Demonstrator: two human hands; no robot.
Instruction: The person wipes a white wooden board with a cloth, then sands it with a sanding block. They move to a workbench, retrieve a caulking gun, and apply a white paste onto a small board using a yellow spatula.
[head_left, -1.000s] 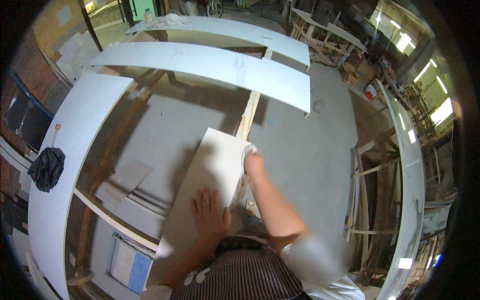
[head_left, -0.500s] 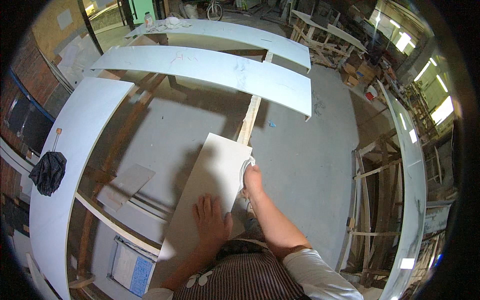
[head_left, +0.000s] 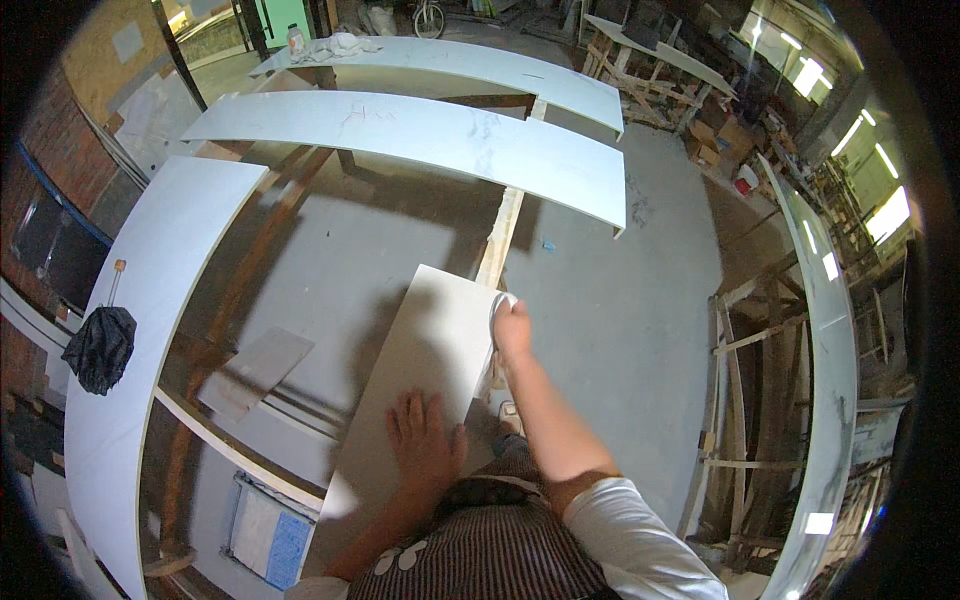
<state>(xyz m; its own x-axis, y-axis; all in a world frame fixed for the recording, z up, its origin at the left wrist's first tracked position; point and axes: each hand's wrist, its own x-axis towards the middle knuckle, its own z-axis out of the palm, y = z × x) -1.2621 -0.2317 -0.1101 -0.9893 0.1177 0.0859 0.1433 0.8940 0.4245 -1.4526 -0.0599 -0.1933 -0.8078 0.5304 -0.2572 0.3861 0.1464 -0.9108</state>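
A long pale slab [head_left: 400, 345] lies in front of me, its far end resting on a wooden beam [head_left: 502, 238]. My left hand [head_left: 427, 440] is spread flat on the slab's top, fingers apart, with nothing in it. Along the right edge, near the far corner, my right hand [head_left: 513, 330] is closed round a white cloth [head_left: 498, 308] and presses it to that edge. Part of the cloth is hidden behind the fingers. My shadow falls across the slab.
White marbled slabs lie on the frame at the left [head_left: 190, 230] and across the far side [head_left: 430, 130]. A black bag [head_left: 100, 350] and a wooden-handled tool [head_left: 116, 280] rest on the left one. Another slab [head_left: 825, 320] leans over timber racks at the right.
My right hand has slid the cloth a little farther along the slab's edge, toward the far corner. My left hand stays flat in nearly the same place.
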